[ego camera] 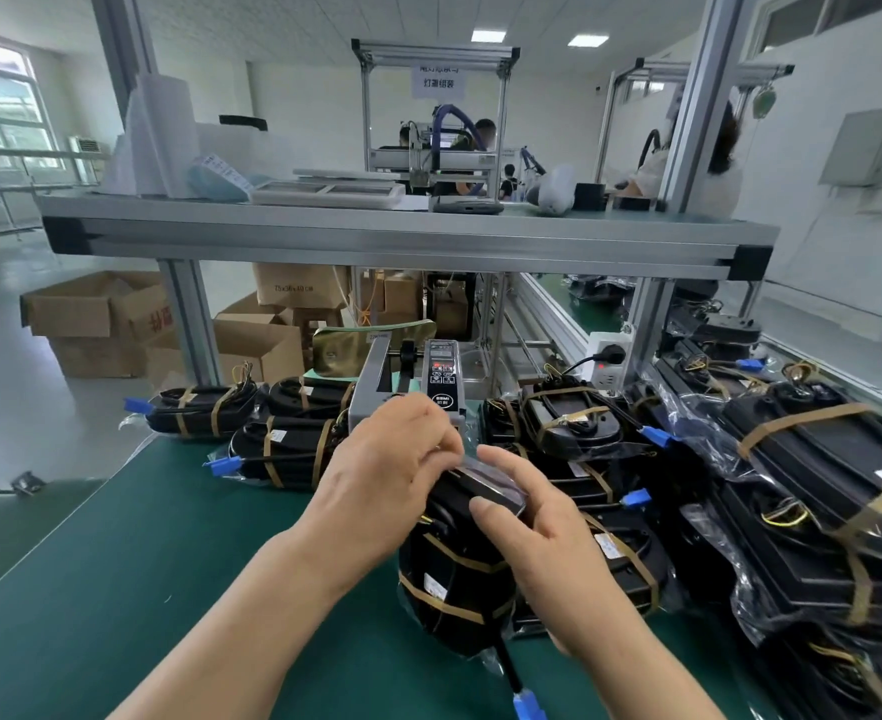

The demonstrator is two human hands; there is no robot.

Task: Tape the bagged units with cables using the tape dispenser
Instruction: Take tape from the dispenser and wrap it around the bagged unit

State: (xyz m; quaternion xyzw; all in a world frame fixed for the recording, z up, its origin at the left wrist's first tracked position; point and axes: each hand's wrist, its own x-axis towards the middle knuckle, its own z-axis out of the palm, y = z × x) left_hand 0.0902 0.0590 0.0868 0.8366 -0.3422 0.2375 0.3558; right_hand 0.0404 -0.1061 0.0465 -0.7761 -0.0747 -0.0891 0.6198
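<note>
Head view: bagged unit (454, 579) stands on the green table (169, 563), just before the tape dispenser (440, 376); left hand (392, 470) curls over its top end; right hand (527, 522) pinches that end. Advised: wrap taut and press flat over bag and cable (504, 662), avoiding creases.

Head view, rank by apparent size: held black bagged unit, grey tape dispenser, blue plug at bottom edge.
1. Black bagged unit, largest, though nearness to the camera inflates it.
2. Grey metal tape dispenser.
3. Blue plastic plug, smallest.
</note>
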